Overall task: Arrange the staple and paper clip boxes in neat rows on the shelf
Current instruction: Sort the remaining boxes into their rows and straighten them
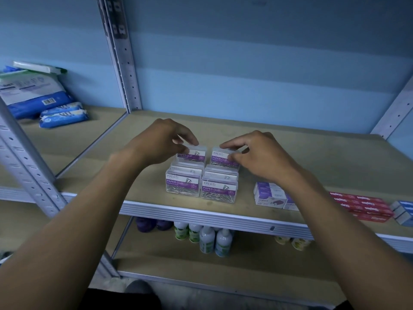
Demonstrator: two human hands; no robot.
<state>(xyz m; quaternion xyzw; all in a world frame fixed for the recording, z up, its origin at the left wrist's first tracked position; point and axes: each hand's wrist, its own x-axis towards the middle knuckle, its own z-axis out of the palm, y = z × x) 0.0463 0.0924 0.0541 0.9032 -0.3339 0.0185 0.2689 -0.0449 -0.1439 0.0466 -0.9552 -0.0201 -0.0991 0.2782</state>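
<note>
Clear paper clip boxes with purple labels stand in two columns on the wooden shelf [312,166]. My left hand [158,142] pinches the back left paper clip box [194,154] by its top. My right hand [257,153] pinches the back right paper clip box [220,158]. In front stand the front left box [182,184] and the front right box [219,190], each with another box close behind it. White and purple staple boxes [269,194] sit stacked to the right, partly behind my right forearm. Red staple boxes [359,205] and blue-white boxes [403,212] lie further right.
Perforated metal uprights [121,54] frame the shelf at left and right. Blue and white packets [33,95] lie on the neighbouring shelf to the left. Small bottles [207,239] stand on the shelf below. The blue wall closes the back.
</note>
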